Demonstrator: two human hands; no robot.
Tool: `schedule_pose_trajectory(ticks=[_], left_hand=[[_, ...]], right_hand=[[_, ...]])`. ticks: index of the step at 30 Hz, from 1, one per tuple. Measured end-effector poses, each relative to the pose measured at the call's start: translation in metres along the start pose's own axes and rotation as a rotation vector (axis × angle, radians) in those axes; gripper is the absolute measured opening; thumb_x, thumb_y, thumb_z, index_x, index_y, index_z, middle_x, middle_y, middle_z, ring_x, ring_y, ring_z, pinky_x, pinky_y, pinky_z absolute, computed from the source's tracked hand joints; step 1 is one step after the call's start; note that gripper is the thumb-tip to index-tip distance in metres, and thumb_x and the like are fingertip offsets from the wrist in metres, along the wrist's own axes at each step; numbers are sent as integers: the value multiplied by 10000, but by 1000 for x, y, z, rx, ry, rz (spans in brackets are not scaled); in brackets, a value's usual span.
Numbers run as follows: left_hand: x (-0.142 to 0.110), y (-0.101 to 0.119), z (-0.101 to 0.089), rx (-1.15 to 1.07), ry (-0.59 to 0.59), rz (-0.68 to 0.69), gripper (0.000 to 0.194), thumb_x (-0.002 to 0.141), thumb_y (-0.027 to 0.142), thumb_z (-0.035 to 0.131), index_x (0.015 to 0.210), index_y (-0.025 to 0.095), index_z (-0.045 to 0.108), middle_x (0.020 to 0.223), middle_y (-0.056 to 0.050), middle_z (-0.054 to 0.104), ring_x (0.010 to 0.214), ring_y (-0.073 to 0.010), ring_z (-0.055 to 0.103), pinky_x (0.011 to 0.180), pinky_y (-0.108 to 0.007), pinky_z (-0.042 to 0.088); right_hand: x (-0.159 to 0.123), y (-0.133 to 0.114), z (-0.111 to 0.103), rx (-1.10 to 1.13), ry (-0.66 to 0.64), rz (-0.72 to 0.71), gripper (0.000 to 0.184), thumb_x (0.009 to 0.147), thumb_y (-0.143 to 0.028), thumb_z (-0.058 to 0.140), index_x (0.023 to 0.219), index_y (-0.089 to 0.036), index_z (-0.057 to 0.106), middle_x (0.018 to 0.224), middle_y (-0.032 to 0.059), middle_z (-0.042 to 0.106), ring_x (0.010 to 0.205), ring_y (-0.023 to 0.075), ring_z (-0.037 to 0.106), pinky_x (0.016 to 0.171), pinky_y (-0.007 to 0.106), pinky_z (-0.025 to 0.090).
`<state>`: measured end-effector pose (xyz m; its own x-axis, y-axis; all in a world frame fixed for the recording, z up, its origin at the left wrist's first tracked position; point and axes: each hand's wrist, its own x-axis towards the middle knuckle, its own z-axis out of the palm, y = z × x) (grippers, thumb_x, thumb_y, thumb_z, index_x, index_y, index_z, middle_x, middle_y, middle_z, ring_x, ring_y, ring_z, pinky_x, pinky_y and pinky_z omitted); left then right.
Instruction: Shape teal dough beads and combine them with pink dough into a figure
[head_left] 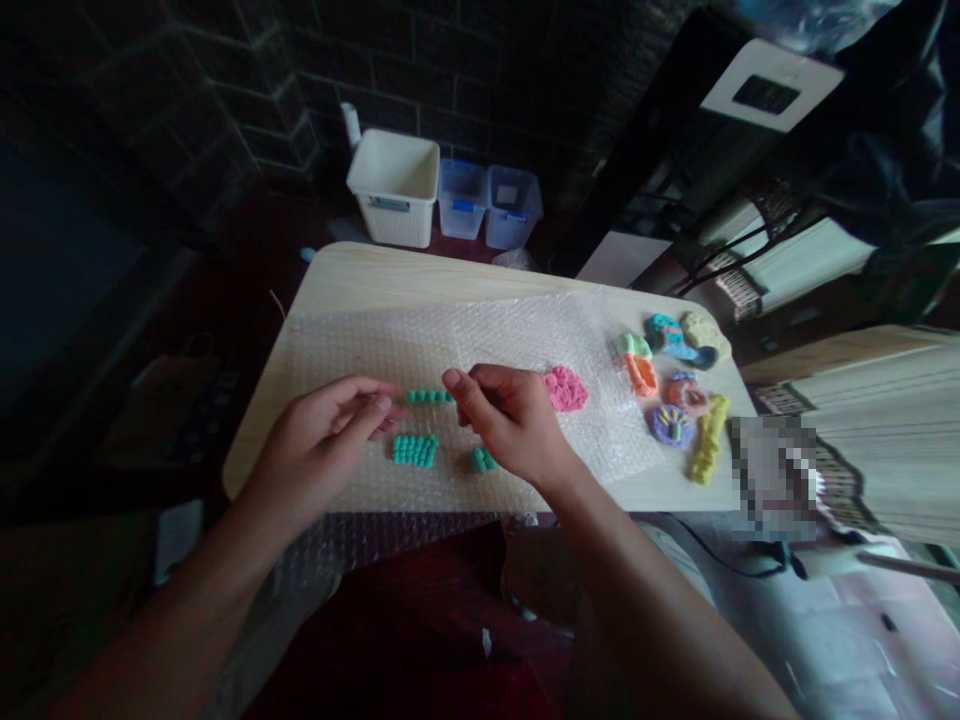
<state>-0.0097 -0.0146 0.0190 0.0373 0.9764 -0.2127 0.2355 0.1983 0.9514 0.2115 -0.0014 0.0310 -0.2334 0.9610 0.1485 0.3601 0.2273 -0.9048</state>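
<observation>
Left hand (319,445) loose, fingers apart, nothing visible in them; right hand (506,420) with fingertips (455,382) bunched together, any held piece hidden. Between both hands, a short row of teal clay beads (429,396); below that row, a ribbed teal clay block (415,450); just under the right hand, a small teal clay lump (484,459); just right of it, a pink clay patch (565,388), all on bubble wrap (337,345)

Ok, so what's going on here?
A person's left hand and right hand are raised over teal clay pieces on bubble wrap spread across a wooden table, fingers drawn together; whether they hold anything is too small to tell. A pink clay lump lies beside the right hand, and colourful clay shapes sit further right.
</observation>
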Motion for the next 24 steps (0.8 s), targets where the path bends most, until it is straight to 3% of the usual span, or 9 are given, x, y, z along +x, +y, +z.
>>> schedule_pose_trajectory(ticks=[3, 6, 9, 12, 15, 17, 21, 24], left_hand=[[0, -3, 1, 37, -18, 6, 345, 941, 506, 722, 1097, 199, 757, 965, -76, 838, 877, -251, 792, 820, -361, 614], [-1, -1, 2, 49, -28, 16, 328, 945, 486, 710, 1087, 194, 754, 973, -86, 835, 881, -250, 791, 847, -373, 624], [-1, 1, 3, 53, -34, 17, 313, 943, 477, 706, 1080, 200, 754, 960, -83, 830, 885, -254, 790, 849, -377, 630], [-1, 2, 4, 56, -35, 17, 302, 936, 483, 708, 1063, 213, 753, 935, -74, 828, 880, -261, 789, 830, -377, 632], [-1, 0, 3, 74, -36, 24, 303, 930, 496, 702, 1051, 222, 752, 917, -69, 823, 871, -273, 787, 788, -374, 625], [0, -2, 1, 100, -47, 31, 320, 940, 509, 689, 1072, 224, 747, 941, -70, 823, 887, -276, 788, 785, -372, 614], [1, -8, -3, 320, -66, 102, 298, 970, 503, 654, 1070, 235, 737, 951, -62, 814, 883, -272, 782, 767, -368, 573], [1, -10, -3, 581, -73, 173, 231, 968, 452, 652, 1001, 234, 722, 872, -53, 784, 811, -267, 752, 710, -363, 522]], right_hand=[[1, 5, 0, 35, -52, -29, 230, 1045, -315, 637, 1056, -152, 799, 847, 47, 802, 672, 128, 680, 626, 264, 508], [1, 11, 2, 87, -74, -33, 296, 1040, -226, 576, 1237, -139, 778, 1067, 105, 838, 831, 166, 768, 747, 303, 591], [1, 14, 3, 157, -64, 3, 262, 1021, -253, 622, 1197, -162, 794, 1045, 91, 836, 848, 169, 766, 759, 308, 598], [2, 14, 4, 331, -54, 64, 141, 890, -271, 822, 985, -169, 804, 876, 42, 807, 748, 140, 718, 699, 274, 569], [3, 11, 4, 474, -12, 113, 289, 718, -289, 981, 785, -167, 728, 703, -18, 713, 587, 89, 609, 554, 223, 480], [4, 7, 3, 487, 20, 132, 373, 673, -335, 1017, 736, -173, 687, 632, -41, 661, 531, 76, 562, 488, 211, 422], [5, 3, 1, 470, -2, 181, 375, 853, -483, 885, 760, -167, 704, 610, -13, 682, 493, 87, 590, 457, 219, 435], [5, 5, 0, 486, 35, 184, 332, 950, -486, 781, 908, -159, 745, 733, 28, 755, 590, 116, 691, 531, 238, 532]])
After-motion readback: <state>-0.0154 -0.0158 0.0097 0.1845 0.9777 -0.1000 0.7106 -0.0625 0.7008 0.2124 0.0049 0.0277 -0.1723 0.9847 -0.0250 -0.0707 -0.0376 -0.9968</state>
